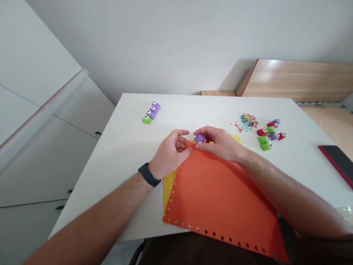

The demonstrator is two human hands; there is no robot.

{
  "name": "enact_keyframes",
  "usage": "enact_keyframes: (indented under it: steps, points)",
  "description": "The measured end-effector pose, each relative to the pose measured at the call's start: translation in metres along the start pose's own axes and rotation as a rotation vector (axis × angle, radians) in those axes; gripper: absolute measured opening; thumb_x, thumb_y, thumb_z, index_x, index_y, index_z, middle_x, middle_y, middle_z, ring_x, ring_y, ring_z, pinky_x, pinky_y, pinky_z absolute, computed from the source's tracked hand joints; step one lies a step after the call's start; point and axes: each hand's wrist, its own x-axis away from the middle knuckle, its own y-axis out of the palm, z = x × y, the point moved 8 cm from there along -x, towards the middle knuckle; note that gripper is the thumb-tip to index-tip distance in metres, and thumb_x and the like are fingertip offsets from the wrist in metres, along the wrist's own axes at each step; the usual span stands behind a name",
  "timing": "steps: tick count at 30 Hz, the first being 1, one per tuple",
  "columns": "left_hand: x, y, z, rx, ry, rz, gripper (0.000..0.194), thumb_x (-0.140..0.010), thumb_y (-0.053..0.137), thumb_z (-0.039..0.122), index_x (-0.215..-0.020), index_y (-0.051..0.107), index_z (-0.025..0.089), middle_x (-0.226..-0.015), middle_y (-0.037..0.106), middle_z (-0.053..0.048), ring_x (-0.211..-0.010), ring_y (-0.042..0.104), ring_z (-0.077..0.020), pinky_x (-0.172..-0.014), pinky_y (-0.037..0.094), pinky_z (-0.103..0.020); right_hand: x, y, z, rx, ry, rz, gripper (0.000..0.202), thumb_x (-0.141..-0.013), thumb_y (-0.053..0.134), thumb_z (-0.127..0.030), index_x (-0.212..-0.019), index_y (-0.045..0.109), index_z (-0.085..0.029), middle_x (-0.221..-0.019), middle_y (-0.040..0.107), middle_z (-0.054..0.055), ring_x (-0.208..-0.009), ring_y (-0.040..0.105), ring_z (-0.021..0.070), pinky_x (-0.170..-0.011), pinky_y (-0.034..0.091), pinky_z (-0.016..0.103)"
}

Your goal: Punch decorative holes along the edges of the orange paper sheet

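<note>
The fingers of the right hand (224,143) are closed on the purple punch (199,138), thumb toward the camera and the others curled around it, a little right of centre in the frame. From my end I read the left hand (171,152) as pinching the orange sheet (223,195) at its far corner, thumb on top, its forefinger extended free toward the right hand. The relation I judge decisive is punch to corner: the punch sits just above and right of the left thumb tip, so close to the paper that I cannot tell whether the edge is inside it or only beside it. The right hand is nearer, since it has the grip; the left is just beside. The sheet's long axis seems to run from that corner toward the lower right of the frame, with star holes (206,232) along its left and bottom edges. I see a yellow sheet (168,188) beneath, on the white table (132,147). Other punches make a row (152,114) at upper left and a cluster (273,137) at right, the confetti (249,120) beside it.
</note>
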Motion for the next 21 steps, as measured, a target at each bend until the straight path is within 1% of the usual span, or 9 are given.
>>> enact_keyframes:
  steps: [5,12,21]
  points:
    - [-0.0005,-0.0001,-0.0006,-0.016,-0.015,0.017,0.05,-0.081,0.076,0.025,-0.126,0.054,0.018,-0.095,0.068,-0.003,-0.078,0.068,-0.0134,-0.075,0.057,-0.028,0.001,0.0021,0.0084,0.012,0.025,0.0,0.045,-0.084,0.076,-0.04,-0.122,0.067,-0.018,-0.098,0.072,0.005,-0.084,0.063,0.0161,-0.081,0.053,0.034]
    - [-0.001,0.0002,-0.0016,0.001,-0.021,0.035,0.05,-0.08,0.077,0.024,-0.124,0.054,0.019,-0.095,0.07,-0.003,-0.077,0.07,-0.0139,-0.074,0.057,-0.029,0.0035,0.0031,0.0045,0.007,-0.01,-0.028,0.048,-0.087,0.073,-0.043,-0.128,0.066,-0.019,-0.102,0.072,0.005,-0.088,0.064,0.0167,-0.086,0.054,0.035]
    - [-0.0007,-0.0004,-0.0021,-0.007,-0.021,0.044,0.049,-0.081,0.076,0.023,-0.124,0.055,0.018,-0.096,0.069,-0.004,-0.08,0.071,-0.014,-0.077,0.058,-0.029,0.0056,0.0013,0.0026,-0.006,-0.031,-0.014,0.05,-0.09,0.071,-0.046,-0.13,0.064,-0.019,-0.104,0.07,0.006,-0.091,0.063,0.0173,-0.087,0.052,0.035]
